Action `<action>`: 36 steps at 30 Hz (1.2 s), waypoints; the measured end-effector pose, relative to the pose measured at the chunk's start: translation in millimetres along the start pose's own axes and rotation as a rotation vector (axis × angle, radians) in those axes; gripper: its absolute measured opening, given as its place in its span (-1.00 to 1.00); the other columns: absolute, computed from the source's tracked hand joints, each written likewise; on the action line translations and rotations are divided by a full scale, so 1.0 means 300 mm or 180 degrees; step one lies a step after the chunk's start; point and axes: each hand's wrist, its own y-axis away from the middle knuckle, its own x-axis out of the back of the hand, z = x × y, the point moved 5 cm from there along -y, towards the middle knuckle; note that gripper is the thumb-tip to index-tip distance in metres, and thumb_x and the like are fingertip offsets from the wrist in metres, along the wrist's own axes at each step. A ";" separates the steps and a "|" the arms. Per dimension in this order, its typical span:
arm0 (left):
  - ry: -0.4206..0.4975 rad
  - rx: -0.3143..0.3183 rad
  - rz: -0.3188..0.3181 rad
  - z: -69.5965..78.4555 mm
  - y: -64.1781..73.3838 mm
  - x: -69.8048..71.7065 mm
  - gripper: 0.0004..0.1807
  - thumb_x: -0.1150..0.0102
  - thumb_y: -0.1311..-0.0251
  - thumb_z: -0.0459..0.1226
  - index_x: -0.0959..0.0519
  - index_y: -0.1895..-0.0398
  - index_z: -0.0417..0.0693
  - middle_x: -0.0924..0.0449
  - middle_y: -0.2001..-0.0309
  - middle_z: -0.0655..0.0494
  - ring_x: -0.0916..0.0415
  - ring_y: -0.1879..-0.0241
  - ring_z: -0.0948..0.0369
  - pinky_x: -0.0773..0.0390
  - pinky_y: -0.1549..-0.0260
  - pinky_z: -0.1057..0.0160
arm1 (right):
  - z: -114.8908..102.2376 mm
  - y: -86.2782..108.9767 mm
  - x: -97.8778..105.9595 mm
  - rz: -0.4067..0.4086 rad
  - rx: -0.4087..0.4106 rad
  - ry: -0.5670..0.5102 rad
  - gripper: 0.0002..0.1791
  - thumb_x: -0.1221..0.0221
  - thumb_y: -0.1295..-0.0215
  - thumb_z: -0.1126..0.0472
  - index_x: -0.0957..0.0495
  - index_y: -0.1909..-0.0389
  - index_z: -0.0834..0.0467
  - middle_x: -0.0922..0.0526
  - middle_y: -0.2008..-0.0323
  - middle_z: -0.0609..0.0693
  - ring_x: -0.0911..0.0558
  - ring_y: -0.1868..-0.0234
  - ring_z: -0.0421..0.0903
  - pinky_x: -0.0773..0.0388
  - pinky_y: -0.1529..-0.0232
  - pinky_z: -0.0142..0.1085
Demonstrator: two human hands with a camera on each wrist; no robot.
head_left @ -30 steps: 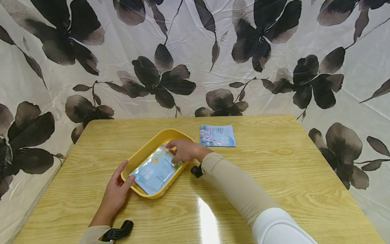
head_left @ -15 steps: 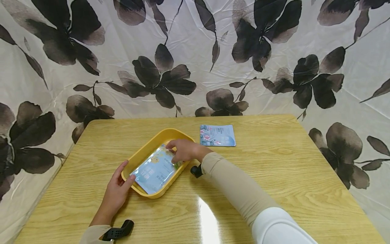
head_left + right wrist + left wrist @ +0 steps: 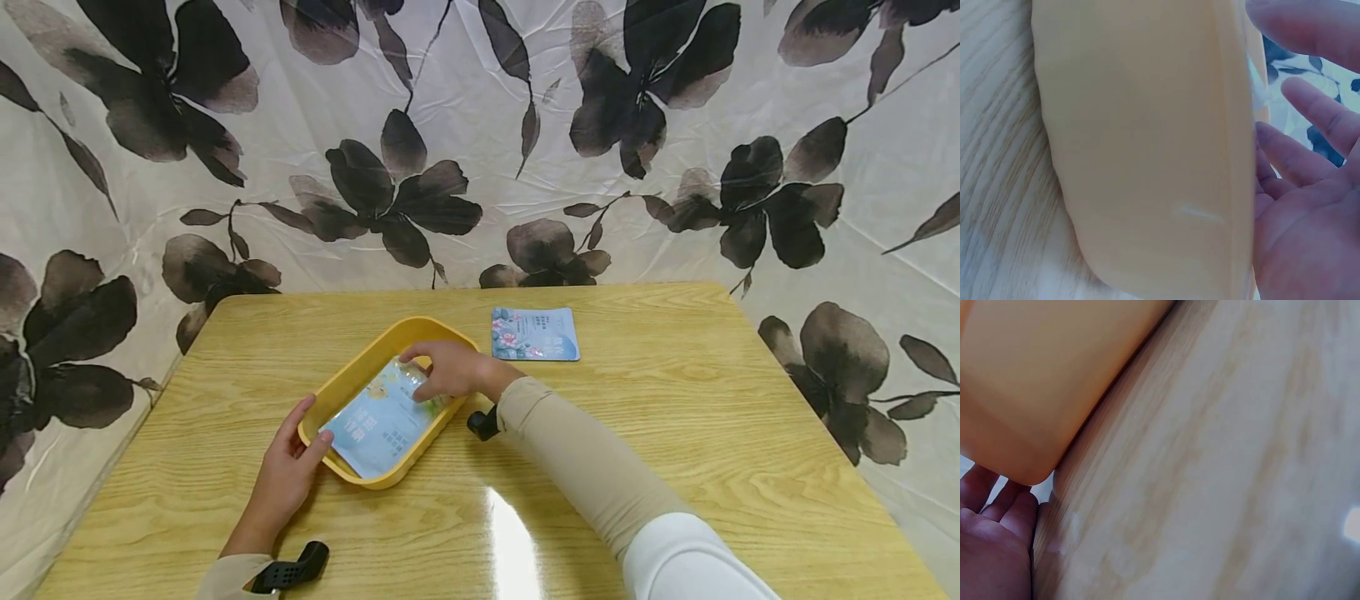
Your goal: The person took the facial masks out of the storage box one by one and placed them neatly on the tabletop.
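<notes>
A yellow plastic basket (image 3: 352,375) sits at an angle on the table. Inside it lies a flat light-blue sachet (image 3: 375,433) with yellow flowers printed near its far end. My left hand (image 3: 287,467) grips the near-left corner of the basket, thumb over the rim and fingers along the outside. Reaching over the basket's right wall, my right hand (image 3: 456,368) rests at the sachet's far end, thumb and forefinger spread apart; it covers part of the print. The right wrist view shows those fingers (image 3: 1313,115) loosely extended behind the basket wall.
Another light-blue sachet (image 3: 535,333) with pink flowers lies flat behind the basket, to the right. The wooden table (image 3: 675,400) ends at a floral cloth backdrop (image 3: 465,100). My right forearm crosses the table from the lower right.
My right hand has shifted slightly left over the sachet, and the glare on its surface has changed. The left hand and basket stay in place.
</notes>
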 end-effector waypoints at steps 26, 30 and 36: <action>-0.0043 0.0093 0.0008 0.006 -0.007 0.002 -0.28 -0.05 -0.51 -0.20 0.00 -0.59 -0.18 0.00 -0.49 -0.38 -0.08 -0.39 -0.26 -0.27 0.01 0.70 | -0.055 0.006 -0.058 -0.0147 0.0293 -0.0117 -0.46 -0.44 -0.17 0.27 -0.54 -0.18 0.05 -0.50 -0.15 -0.05 -0.46 0.02 -0.16 -0.40 -0.02 -0.42; -0.0043 0.0106 -0.0002 0.004 -0.007 0.003 -0.27 -0.05 -0.51 -0.20 0.01 -0.59 -0.18 0.01 -0.49 -0.37 -0.08 -0.39 -0.26 -0.26 0.01 0.70 | -0.064 0.009 -0.069 -0.0169 0.0328 -0.0169 -0.46 -0.43 -0.17 0.29 -0.55 -0.18 0.05 -0.50 -0.12 -0.04 -0.47 0.05 -0.16 -0.41 0.02 -0.42; -0.0028 0.0110 -0.0021 0.000 -0.007 0.005 -0.27 -0.05 -0.51 -0.25 0.03 -0.59 -0.20 0.01 -0.49 -0.40 -0.09 -0.40 -0.25 -0.26 0.03 0.71 | -0.073 0.009 -0.090 -0.0221 0.0357 -0.0178 -0.47 -0.44 -0.16 0.30 -0.57 -0.16 0.03 -0.49 -0.05 -0.07 -0.48 0.09 -0.17 -0.45 0.07 -0.44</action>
